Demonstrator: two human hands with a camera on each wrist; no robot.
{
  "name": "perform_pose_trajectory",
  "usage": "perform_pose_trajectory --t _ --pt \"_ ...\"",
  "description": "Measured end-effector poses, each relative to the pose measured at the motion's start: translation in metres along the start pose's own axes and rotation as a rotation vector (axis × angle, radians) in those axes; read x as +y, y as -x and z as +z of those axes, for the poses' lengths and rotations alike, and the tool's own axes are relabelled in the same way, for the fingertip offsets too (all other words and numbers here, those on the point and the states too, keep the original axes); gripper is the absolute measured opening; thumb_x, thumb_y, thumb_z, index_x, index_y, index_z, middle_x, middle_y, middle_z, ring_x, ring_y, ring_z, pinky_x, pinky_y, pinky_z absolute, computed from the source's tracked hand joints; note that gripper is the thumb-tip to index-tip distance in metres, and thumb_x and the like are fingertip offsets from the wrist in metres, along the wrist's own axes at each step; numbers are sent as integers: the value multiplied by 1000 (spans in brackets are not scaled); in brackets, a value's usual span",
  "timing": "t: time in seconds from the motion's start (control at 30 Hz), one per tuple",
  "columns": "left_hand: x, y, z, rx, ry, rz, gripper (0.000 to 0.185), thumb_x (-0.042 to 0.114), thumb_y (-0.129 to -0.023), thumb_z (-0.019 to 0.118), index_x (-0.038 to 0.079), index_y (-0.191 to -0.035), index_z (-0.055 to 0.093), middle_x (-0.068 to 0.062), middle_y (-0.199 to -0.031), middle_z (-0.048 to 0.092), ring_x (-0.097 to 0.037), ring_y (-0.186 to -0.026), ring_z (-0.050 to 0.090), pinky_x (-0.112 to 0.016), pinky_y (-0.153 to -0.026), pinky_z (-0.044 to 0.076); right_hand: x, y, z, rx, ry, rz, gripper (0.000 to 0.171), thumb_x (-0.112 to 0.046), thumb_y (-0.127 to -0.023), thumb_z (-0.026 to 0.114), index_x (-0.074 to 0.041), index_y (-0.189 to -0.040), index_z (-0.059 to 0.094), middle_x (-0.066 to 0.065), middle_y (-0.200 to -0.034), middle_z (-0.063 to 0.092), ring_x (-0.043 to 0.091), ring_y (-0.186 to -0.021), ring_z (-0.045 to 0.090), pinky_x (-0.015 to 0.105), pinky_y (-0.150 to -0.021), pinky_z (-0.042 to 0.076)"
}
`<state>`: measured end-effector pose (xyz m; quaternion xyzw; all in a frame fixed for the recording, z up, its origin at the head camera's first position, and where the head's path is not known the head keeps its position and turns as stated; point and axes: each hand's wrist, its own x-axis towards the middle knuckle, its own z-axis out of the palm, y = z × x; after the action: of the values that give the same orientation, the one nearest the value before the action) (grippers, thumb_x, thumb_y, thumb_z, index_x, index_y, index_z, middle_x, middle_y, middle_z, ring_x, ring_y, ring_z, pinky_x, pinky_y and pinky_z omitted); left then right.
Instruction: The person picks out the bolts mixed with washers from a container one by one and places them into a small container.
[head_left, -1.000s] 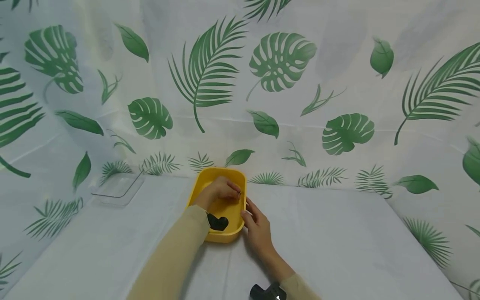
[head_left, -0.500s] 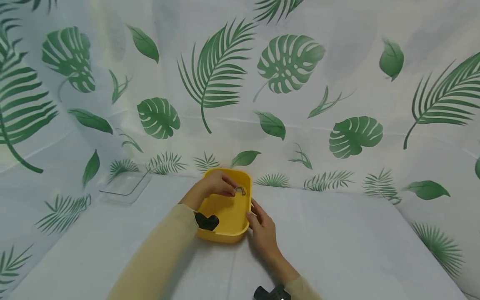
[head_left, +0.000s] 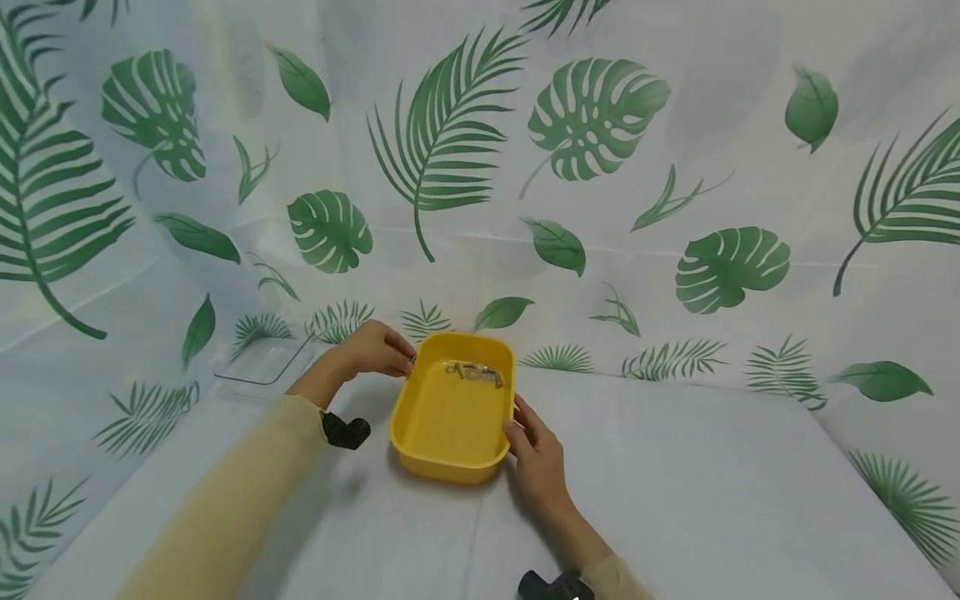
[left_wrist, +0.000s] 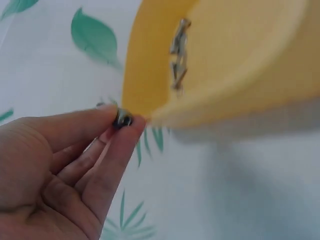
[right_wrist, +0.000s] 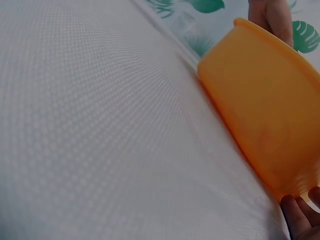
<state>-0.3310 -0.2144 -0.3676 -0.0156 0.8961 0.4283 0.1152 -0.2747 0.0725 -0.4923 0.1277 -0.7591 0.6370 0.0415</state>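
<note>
A clear plastic lid [head_left: 258, 364] lay far left on the white tablecloth [head_left: 675, 483], at the foot of the leaf-print backdrop [head_left: 570, 167]. Left hand [head_left: 375, 350] sat just outside the far-left corner of the yellow plastic tub [head_left: 450, 454], fingers curled. In the left wrist view the thumb and forefinger pinched a small dark metal piece [left_wrist: 122, 119] right beside the tub's rim; too blurred to name the piece more exactly. A beige sleeve [head_left: 225, 500] covered the left forearm, with a black wrist mount [head_left: 345, 432] on it, left of the tub.

The tub stood upright on the cloth, center of the table, between the two hands. Inside, against its far wall, lay a few small silvery metal parts [head_left: 472, 372], bunched together; the rest of the tub floor was bare yellow.

Right hand [head_left: 536, 454] was against the tub's right side wall, near the front corner, fingers touching the rim. From the right wrist view only fingertips [right_wrist: 300, 212] showed at the tub's edge; could not tell whether they gripped it or only rested on it. Another black mount [head_left: 555, 586] showed at the right wrist, bottom edge.
</note>
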Motion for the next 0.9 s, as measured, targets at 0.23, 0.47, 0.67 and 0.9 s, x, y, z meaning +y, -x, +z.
perform_pose_trajectory --t 0.23,0.47,0.67,0.9 --pt "-16 12 -31 117 12 -16 31 11 -94 69 -5 -121 68 -21 -117 71 -26 -98 74 -39 -94 59 1 0 -2 7 10 4 51 -22 -105 53 -10 -154 43 22 -147 55 36 -129 61 33 -93 59" --pt "-50 20 -62 289 -2 -42 33 10 -96 66 -8 -123 65 -23 -117 68 -25 -96 73 -40 -93 60 -1 0 -1 5 15 28 52 -25 -105 54 -12 -154 44 20 -147 56 34 -129 61 31 -93 58" --pt "-82 23 -77 403 -66 -60 32 9 -96 64 -10 -122 65 -27 -115 69 -30 -95 73 -35 -80 61 0 2 -3 16 28 38 51 -24 -105 54 -12 -154 44 19 -147 56 34 -129 62 32 -93 58" --pt "-107 32 -96 458 -166 -113 31 11 -95 64 -7 -120 68 -25 -111 72 -32 -93 71 -32 -72 55 0 1 -1 -3 9 27 52 -24 -105 54 -13 -154 43 18 -150 54 32 -130 61 29 -94 58"
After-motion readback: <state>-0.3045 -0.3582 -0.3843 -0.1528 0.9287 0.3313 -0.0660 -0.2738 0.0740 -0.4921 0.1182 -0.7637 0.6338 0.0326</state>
